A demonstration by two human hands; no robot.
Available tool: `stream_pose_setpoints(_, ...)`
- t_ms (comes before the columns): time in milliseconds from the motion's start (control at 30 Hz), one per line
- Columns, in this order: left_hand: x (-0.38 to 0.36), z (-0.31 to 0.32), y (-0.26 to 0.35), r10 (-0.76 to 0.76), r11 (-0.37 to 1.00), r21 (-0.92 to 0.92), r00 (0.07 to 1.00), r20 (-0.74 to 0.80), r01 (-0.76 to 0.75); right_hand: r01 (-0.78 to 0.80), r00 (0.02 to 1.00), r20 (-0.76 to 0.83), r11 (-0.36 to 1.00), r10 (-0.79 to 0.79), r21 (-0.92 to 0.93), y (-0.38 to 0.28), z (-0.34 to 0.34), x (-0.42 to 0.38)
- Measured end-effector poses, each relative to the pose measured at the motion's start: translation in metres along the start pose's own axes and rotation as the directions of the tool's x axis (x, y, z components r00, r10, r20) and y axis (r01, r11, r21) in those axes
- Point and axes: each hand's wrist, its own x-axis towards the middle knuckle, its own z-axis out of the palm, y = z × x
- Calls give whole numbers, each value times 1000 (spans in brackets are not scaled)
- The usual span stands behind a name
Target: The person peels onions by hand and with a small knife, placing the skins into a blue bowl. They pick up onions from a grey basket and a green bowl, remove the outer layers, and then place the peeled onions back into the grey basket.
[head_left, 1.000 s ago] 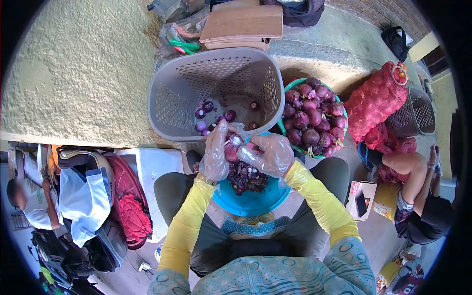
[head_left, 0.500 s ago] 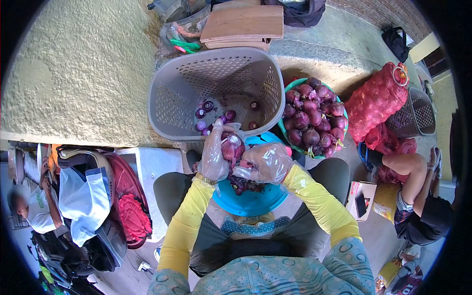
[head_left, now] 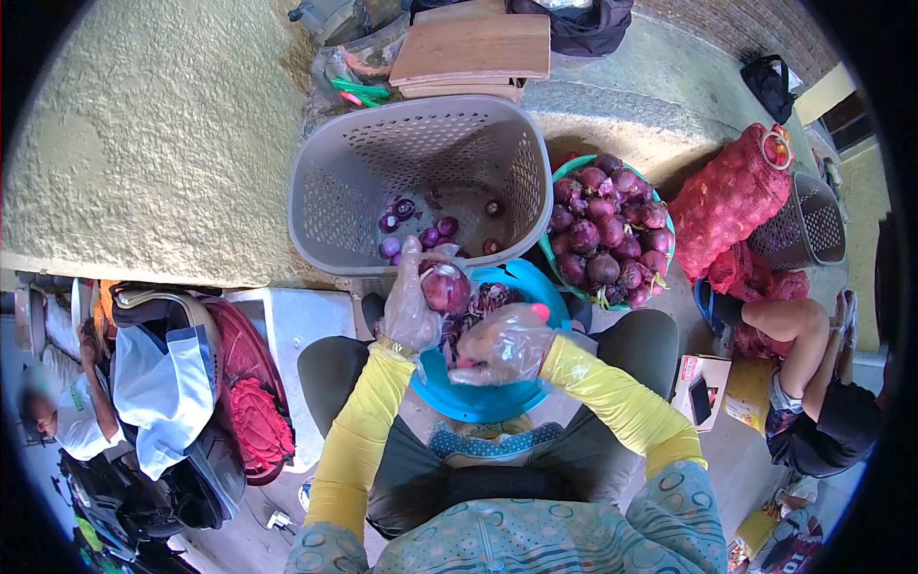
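Observation:
My left hand (head_left: 413,304), in a clear plastic glove, is closed around a red onion (head_left: 446,288). My right hand (head_left: 507,346), gloved the same way, is to the right and slightly lower, apart from the onion. It grips a pink-handled tool (head_left: 541,312); only the handle's end shows, and the rest is hidden in the fist. Beneath both hands is a blue basin (head_left: 483,407) with dark onion skins (head_left: 490,297) in it. Just beyond stands a grey perforated basket (head_left: 320,230) with several peeled purple onions (head_left: 440,228) at its bottom.
A green-rimmed basin (head_left: 552,251) heaped with unpeeled red onions stands right of the basket. Farther right are a red mesh sack (head_left: 732,191), another person's bare leg (head_left: 789,325) and a box (head_left: 687,378) with a phone. Bags (head_left: 163,383) and another person are at left.
My right hand has drawn back from the onion, moving slightly left and down, and turned so the pink handle end shows above it. My left hand with the onion has shifted slightly left.

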Motion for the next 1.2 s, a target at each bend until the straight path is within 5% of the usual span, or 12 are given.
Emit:
stream_pose_setpoints(100, 4, -6, 10, -32, 982, -186, 998, -44, 24, -137, 948, 289, 990, 136, -16, -5, -7, 4)
stream_pose_setpoints(133, 4, -9, 12, -32, 982, -187, 998, -48, 23, -136, 947, 292, 991, 134, -14, -5, -7, 4)
stream_pose_setpoints(233, 3, -9, 16, -32, 957, -288, 998, 48, 45, -475, 828, 327, 880, 455, -21, 4, -3, 0)
stream_pose_setpoints(333, 0, -8, 25, -92, 945, -314, 996, 9, 90, -525, 825, 293, 847, 484, 79, 17, 15, -12)
stream_pose_setpoints(567, -2, -10, 27, -71, 951, -303, 997, -34, 57, -469, 835, 372, 878, 406, 96, 33, 17, -12)
stream_pose_setpoints(733, -3, 0, 21, 108, 947, -304, 994, -8, -105, -413, 742, 486, 886, 462, -212, 13, -12, 0)
stream_pose_setpoints(833, -1, -5, 20, 78, 959, -282, 984, 161, -30, -451, 805, 356, 880, 474, -150, 21, -3, -8)
stream_pose_setpoints(967, -4, -2, 23, 7, 967, -254, 992, 128, 26, -436, 802, 360, 879, 476, -193, 25, -3, -9)
stream_pose_setpoints(1067, -5, -1, 23, 45, 983, -181, 989, 141, -19, -489, 680, 567, 864, 465, -122, 17, -14, -7)
stream_pose_setpoints(1200, -1, -10, 20, 12, 982, -188, 987, 161, 19, -425, 576, 653, 863, 492, -274, 32, 6, -13)
